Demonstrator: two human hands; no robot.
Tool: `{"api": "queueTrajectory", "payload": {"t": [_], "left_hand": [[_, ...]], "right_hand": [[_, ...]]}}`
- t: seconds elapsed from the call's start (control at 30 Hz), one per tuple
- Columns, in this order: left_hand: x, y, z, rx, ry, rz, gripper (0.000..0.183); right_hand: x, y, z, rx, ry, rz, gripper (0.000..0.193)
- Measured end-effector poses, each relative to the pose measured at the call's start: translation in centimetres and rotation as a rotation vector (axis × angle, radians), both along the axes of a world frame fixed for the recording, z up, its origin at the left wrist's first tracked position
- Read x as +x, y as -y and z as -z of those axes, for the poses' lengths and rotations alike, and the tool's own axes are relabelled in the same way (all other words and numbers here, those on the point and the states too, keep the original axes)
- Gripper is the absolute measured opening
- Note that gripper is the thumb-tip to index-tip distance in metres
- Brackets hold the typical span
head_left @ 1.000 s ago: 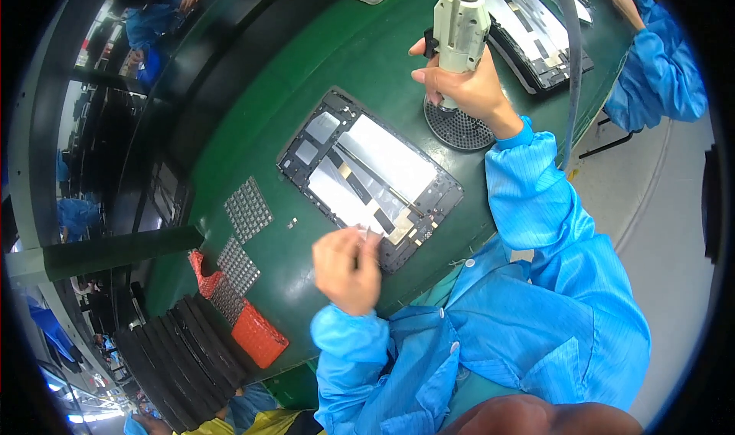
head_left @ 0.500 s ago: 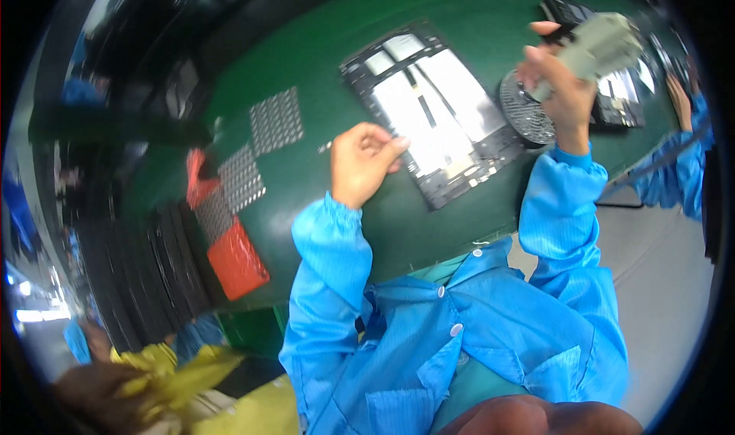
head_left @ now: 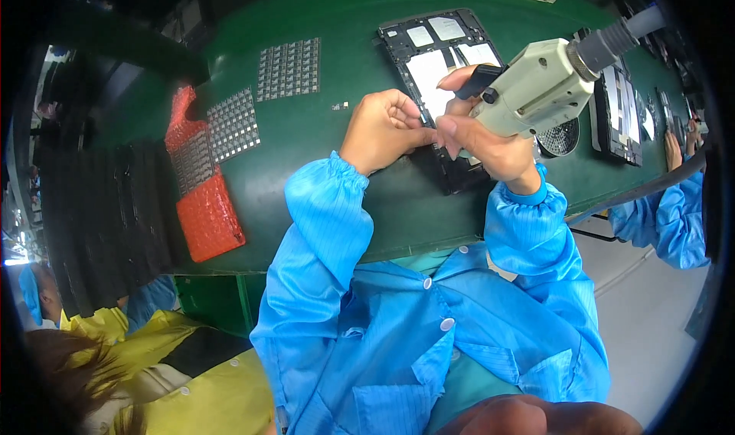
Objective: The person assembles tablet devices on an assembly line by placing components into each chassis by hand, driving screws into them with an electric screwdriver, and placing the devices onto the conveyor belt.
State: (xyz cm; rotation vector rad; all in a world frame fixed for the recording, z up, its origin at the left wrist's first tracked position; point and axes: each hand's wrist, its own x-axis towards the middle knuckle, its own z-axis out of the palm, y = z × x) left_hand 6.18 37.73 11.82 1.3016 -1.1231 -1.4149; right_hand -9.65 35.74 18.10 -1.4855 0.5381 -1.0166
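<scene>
An opened tablet (head_left: 392, 46) with a black frame and white panels lies on the green table. My right hand (head_left: 494, 145) grips a pale grey-green, pistol-shaped power screwdriver (head_left: 532, 90), held over the tablet's near right part. At the tablet's near left edge, my left hand (head_left: 383, 131) has thumb and fingers closed together, almost touching my right fingertips. Whatever the left fingers pinch, if anything, is hidden, as is the screwdriver's tip. A round dish (head_left: 560, 139) of small shiny pieces sits partly behind the tool. One tiny part (head_left: 341, 106) lies left of my left hand.
Sheets of small parts (head_left: 289, 69) lie to the left, one inside a red bubble-wrap bag (head_left: 208, 219). Beyond is a black stack (head_left: 107, 220). Another opened tablet (head_left: 617, 113) lies right, near a co-worker's hand (head_left: 674, 151). A person in yellow (head_left: 207, 393) is at lower left.
My right hand has brought the screwdriver left and down from the dish area to the tablet. My left hand has moved right to meet it. The whole view has shifted slightly.
</scene>
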Motion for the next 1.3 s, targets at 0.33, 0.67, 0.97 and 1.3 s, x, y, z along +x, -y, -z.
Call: {"api": "queueTrajectory", "payload": {"t": [0.33, 0.67, 0.97, 1.3], "left_hand": [[0.1, 0.1, 0.9, -0.015, 0.007, -0.012, 0.029], [0.1, 0.3, 0.9, -0.004, 0.050, -0.030, 0.030], [1.4, -1.1, -1.1, 0.144, 0.009, 0.007, 0.019], [1.1, -1.0, -0.8, 0.126, 0.026, -0.056, 0.016]], "right_hand": [[-0.1, 0.3, 1.1, 0.010, -0.027, -0.033, 0.029], [-0.1, -0.5, 1.0, -0.256, -0.160, -0.040, 0.027], [-4.5, 3.0, -0.2, -0.085, 0.288, 0.274, 0.039], [-5.6, 3.3, -0.2, -0.100, 0.361, 0.272, 0.035]]}}
